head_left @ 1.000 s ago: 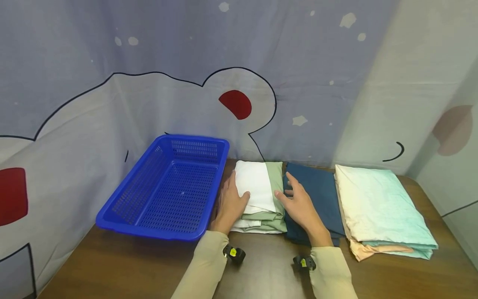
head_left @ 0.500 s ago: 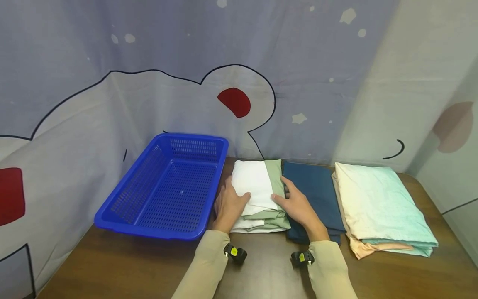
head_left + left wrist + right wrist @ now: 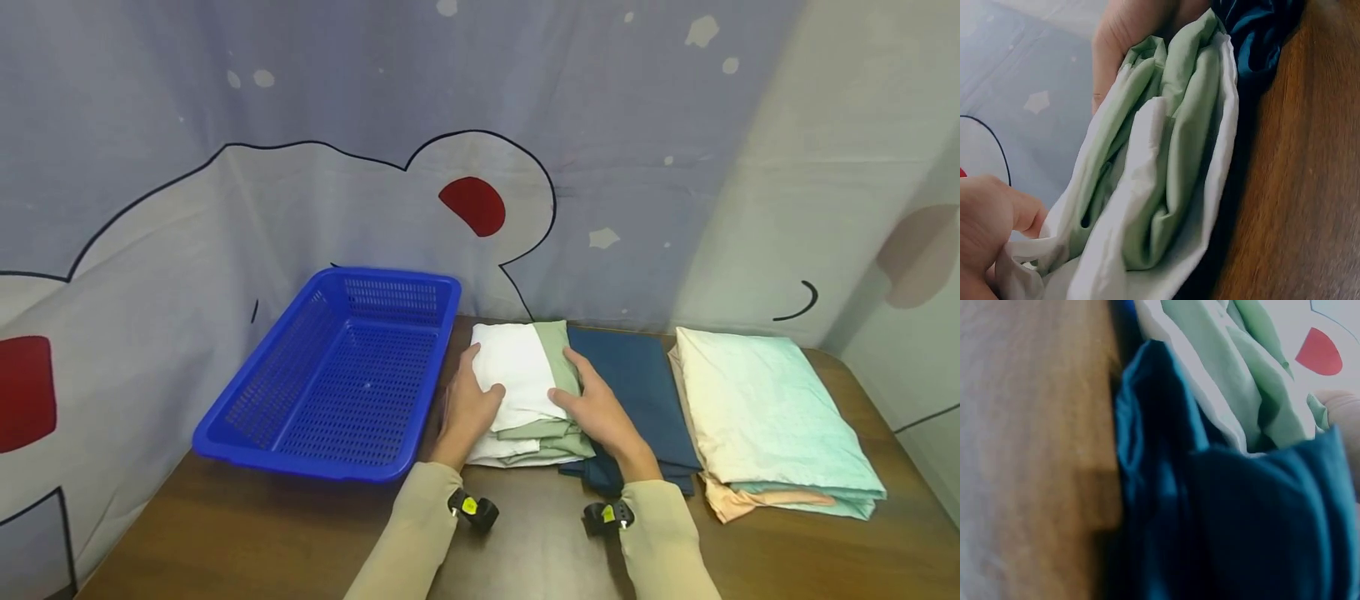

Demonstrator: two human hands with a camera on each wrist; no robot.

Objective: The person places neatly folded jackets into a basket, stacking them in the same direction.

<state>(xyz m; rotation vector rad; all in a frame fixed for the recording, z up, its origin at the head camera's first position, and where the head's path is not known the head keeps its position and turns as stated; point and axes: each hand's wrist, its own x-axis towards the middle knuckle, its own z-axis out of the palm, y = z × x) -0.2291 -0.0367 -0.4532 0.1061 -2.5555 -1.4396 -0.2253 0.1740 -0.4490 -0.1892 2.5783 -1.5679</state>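
Note:
A folded white-and-green cloth (image 3: 513, 367) lies between both hands in the head view. My left hand (image 3: 471, 410) grips its left side, thumb on top and fingers down along the edge. On the opposite side my right hand (image 3: 602, 410) holds the green border, thumb over the top, its other fingers partly hidden. The left wrist view shows the cloth's loose layered folds (image 3: 1160, 169) at the near end, with a hand at each side. Directly right of it lies a folded dark blue cloth (image 3: 641, 383), its near part under the right hand and wrist.
A blue perforated plastic basket (image 3: 307, 469) stands left of the cloth, with nothing in it. At the right lies a folded cream-and-mint cloth (image 3: 772, 408). All rest on a brown wooden table (image 3: 247, 533), backed by a printed curtain (image 3: 622, 125).
My right hand has moved left from above the dark blue cloth onto the green border. The white-and-green cloth's near right corner now spreads further right, over the dark blue cloth's edge.

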